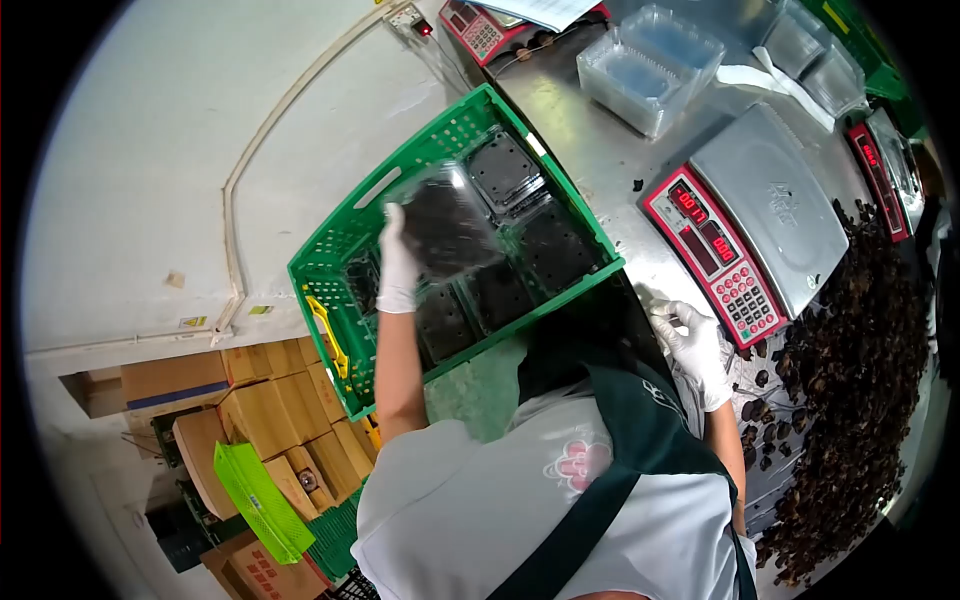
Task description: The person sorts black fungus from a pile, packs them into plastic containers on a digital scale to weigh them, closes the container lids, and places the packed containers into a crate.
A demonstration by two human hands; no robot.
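My left hand (397,262), in a white glove, is closed on the left edge of a clear plastic box (447,222) with dark contents. This box is tilted and slightly blurred, held over a green crate (458,358). Similar clear boxes with dark contents (556,245) sit inside the crate, partly covered by the held one. My right hand (692,348), also gloved, is at the near edge of the metal table, beside the scale's keypad. Its fingers are loosely bent and apart, with nothing visible in them.
A red digital scale (770,215) with a bare metal plate stands on the table (560,75). Right of it lies a large heap of dark, dried pieces (850,400). Clear plastic boxes (650,70) stand at the back. Cardboard boxes (290,410) are stacked lower left.
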